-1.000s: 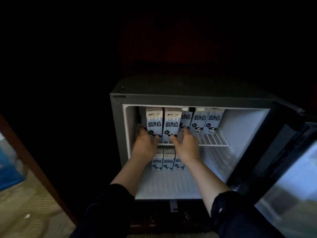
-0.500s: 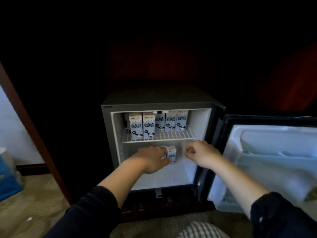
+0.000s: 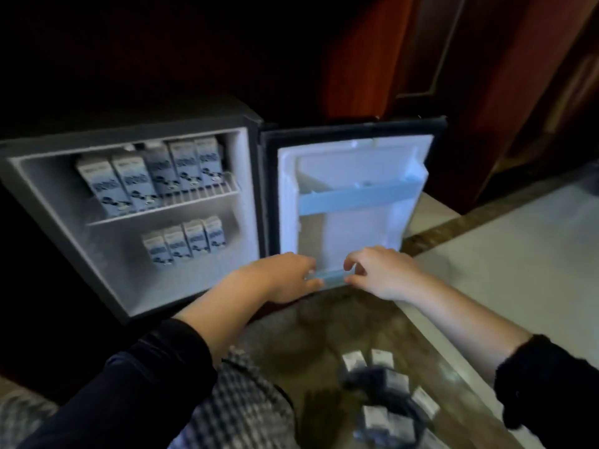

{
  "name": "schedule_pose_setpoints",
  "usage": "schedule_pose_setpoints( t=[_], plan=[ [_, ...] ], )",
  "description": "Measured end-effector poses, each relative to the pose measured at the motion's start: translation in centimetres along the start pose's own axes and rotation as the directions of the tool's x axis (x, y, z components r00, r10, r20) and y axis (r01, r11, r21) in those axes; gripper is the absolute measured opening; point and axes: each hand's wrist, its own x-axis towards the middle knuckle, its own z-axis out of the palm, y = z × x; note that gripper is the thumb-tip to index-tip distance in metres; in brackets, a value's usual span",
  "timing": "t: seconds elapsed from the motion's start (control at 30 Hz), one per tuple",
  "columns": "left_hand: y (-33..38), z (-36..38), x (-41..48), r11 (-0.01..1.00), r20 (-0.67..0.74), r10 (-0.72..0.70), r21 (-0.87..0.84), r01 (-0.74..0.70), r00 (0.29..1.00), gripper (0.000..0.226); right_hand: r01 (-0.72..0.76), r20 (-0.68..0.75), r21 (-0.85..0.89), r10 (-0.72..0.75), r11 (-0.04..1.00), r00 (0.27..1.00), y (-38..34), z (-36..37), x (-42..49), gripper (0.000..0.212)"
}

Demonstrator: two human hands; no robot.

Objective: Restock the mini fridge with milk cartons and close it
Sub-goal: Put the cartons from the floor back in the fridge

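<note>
The fingers of the left hand are bent loosely toward one end of the low rail on the open door. Those of the right hand are curled at the other end, thumb below. Whether the rail is gripped cannot be told through the blur. In the fridge, five milk cartons are stood on the wire shelf and four on the bottom. Some loose cartons are left on the floor near the right forearm.
</note>
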Motion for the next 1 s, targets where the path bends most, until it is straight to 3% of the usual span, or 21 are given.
schedule_pose_setpoints(
  t=[0.13,0.33,0.53,0.63,0.87,1.0],
  plan=[
    [3.5,4.4,2.7,0.999,0.09,0.038,-0.017,-0.037,0.995,0.04,-0.085,0.039,0.033,0.083,0.996,0.996,4.4,3.6,-3.0,0.027],
    [8.0,12.6,5.8,0.992,0.237,0.078,-0.115,-0.051,0.968,0.037,-0.188,0.207,0.033,0.177,0.982,0.962,9.1,11.3,-5.2,0.026],
    [9.8,20.0,7.1,0.99,0.379,0.081,-0.139,-0.03,0.922,0.037,-0.258,0.363,0.108,0.204,0.96,0.909,11.3,19.0,-6.9,0.027],
    [10.0,23.2,7.5,0.988,0.379,0.113,-0.137,-0.065,0.918,0.047,-0.238,0.428,0.098,0.175,0.966,0.887,11.7,22.4,-7.9,0.031],
    [10.1,28.4,9.0,0.993,0.484,-0.07,-0.051,0.109,0.872,0.061,-0.213,0.448,-0.049,0.212,0.976,0.869,12.8,27.6,-9.5,0.044],
    [10.0,30.0,9.7,0.987,0.496,-0.129,-0.016,0.157,0.859,0.054,-0.234,0.481,-0.038,0.223,0.972,0.848,13.4,29.6,-9.4,0.042]
  ],
)
